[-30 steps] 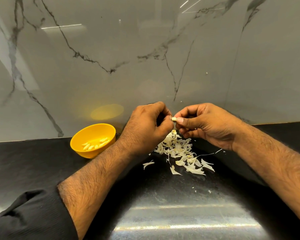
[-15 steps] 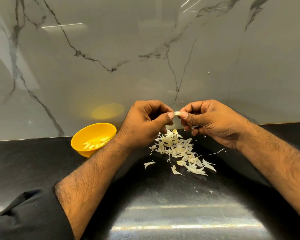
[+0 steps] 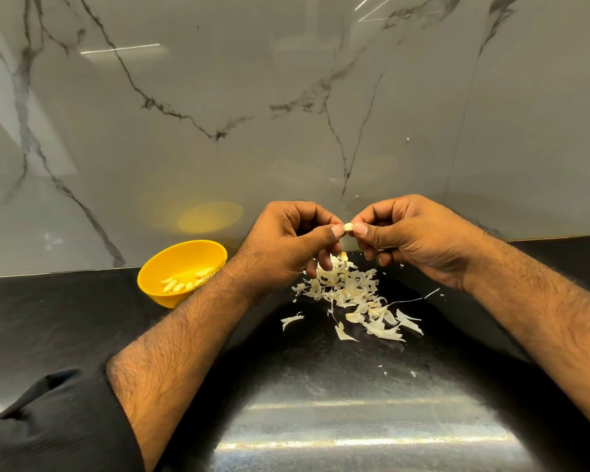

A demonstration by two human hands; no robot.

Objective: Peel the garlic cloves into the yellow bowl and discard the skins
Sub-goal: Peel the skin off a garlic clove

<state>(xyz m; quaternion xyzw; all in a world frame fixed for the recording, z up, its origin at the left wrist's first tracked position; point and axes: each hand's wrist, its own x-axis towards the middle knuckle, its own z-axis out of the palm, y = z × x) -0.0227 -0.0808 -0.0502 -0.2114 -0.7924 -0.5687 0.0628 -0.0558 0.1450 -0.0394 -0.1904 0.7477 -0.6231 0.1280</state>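
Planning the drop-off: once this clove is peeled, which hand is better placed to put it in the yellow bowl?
Probably the left hand: the yellow bowl sits just beside its forearm, while the right hand would have to cross over. Both pinch the garlic clove.

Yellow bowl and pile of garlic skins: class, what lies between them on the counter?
In the head view, the person's left forearm crosses the black counter between the yellow bowl and the pile of garlic skins.

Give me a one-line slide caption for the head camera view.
Left hand and right hand pinch a small garlic clove above papery white skins; yellow plastic bowl nearby.
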